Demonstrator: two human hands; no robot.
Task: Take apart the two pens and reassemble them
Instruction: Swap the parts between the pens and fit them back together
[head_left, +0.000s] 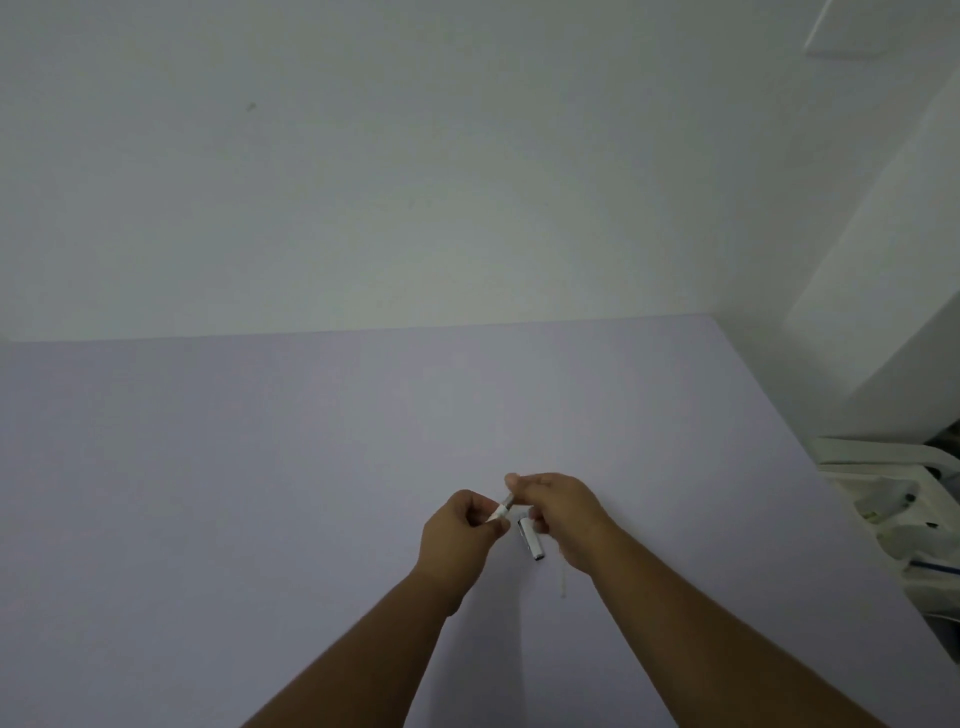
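Head view: my left hand (460, 525) and right hand (558, 512) both pinch one white pen (501, 512) above the lilac worktop (260, 467). My right also grips a second white piece (531, 538). Light, stiff, slick plastic, I judge; grip near the joint.

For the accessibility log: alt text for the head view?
Two bare hands hold a white pen between them above a pale purple table, left hand and right hand gripping opposite ends. A second white pen piece sits under the right hand; a white wall rises behind.
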